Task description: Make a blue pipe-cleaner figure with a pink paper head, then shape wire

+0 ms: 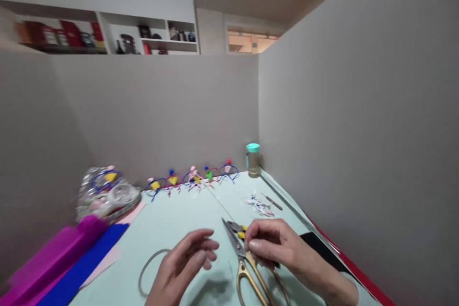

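My left hand (182, 263) hovers over the pale green tabletop (172, 222), fingers loosely curled and apart, nothing visible in it. A grey wire ring (145, 270) lies just left of it. My right hand (276, 248) has its fingers pinched together above the gold-handled scissors (247, 267); something tiny may be pinched, too small to tell. A yellow-handled tool (239, 229) lies just beyond the scissors' blades.
A row of small colourful wire figures (193, 178) lines the back wall. A teal-lidded jar (253, 158) stands in the corner. Clear plastic bags (105, 193) and magenta, blue and pink paper sheets (71, 260) are at left. Scraps (260, 205) and a black phone (321, 246) lie at right.
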`<state>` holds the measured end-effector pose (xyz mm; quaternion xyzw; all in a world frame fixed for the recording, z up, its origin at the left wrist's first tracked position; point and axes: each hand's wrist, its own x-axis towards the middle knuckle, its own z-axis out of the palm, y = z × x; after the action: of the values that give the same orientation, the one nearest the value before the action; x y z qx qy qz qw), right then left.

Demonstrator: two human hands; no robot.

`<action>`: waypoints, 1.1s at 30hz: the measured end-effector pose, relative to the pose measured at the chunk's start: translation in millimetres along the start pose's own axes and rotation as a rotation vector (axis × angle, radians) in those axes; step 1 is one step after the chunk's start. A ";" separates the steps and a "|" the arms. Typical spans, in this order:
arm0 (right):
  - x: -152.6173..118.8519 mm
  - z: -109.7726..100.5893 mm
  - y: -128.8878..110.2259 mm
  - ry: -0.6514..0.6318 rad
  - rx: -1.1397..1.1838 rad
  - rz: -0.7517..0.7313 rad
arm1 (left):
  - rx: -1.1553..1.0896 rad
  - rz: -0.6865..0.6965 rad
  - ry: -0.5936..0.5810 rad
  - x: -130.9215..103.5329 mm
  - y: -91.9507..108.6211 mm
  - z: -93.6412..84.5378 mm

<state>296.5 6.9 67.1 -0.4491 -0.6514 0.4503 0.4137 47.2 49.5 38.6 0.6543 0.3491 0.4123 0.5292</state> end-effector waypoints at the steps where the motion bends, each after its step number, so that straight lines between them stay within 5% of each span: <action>1: 3.4 11.6 0.7 -0.054 0.044 0.008 | -0.042 0.000 0.038 -1.0 9.4 1.6; 9: 18.0 65.7 1.0 -0.283 0.264 0.088 | -0.292 -0.008 0.139 -12.5 41.7 -10.8; 15: 18.5 86.0 23.4 -0.360 0.330 0.139 | -0.343 -0.086 0.179 -33.2 22.6 -25.6; 20: 16.0 99.6 41.2 -0.370 0.615 0.154 | -0.401 -0.174 0.283 -48.7 -5.7 -34.9; 26: 8.2 111.8 40.0 -0.213 0.615 0.078 | -0.519 -0.286 0.367 -53.2 -27.8 -46.1; 33: 7.6 111.8 49.8 0.045 0.475 0.000 | -0.627 -0.321 0.499 -47.7 -29.5 -49.3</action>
<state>199.7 -0.4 -7.8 -0.3492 -0.5177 0.5808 0.5223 -18.0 32.6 6.5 0.2794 0.4218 0.5565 0.6591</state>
